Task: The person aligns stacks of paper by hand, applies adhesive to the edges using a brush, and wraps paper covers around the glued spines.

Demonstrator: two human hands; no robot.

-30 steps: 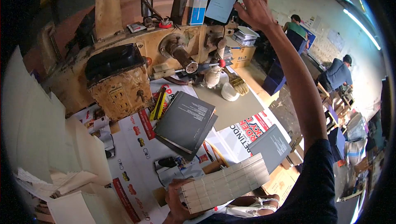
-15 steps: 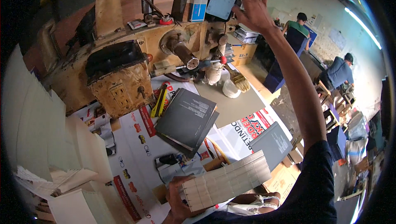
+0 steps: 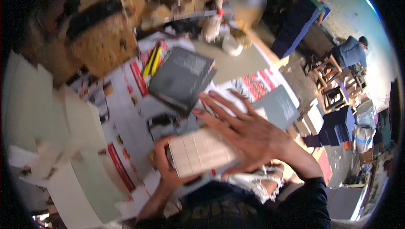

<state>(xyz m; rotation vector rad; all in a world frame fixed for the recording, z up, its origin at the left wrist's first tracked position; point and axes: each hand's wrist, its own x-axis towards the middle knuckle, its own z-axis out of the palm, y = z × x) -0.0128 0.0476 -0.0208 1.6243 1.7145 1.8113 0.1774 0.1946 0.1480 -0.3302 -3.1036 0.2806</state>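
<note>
Cream-coloured paper block (image 3: 196, 155) stays near the person's lap, its left end clasped by the left hand (image 3: 164, 165); the right hand (image 3: 255, 138), fingers spread, covers its right end, contact unclear. Beyond lies a dark grey book (image 3: 183, 75).

We count one left hand (image 3: 166, 165) and one right hand (image 3: 255, 141), two hands in all, and one pale book block (image 3: 202, 151). Around them we find one white pot (image 3: 232, 46), one brush (image 3: 244, 39) and at least two grey covers (image 3: 181, 75). Farther off, we count two people (image 3: 349, 54) and one lit tube lamp (image 3: 371, 8).
</note>
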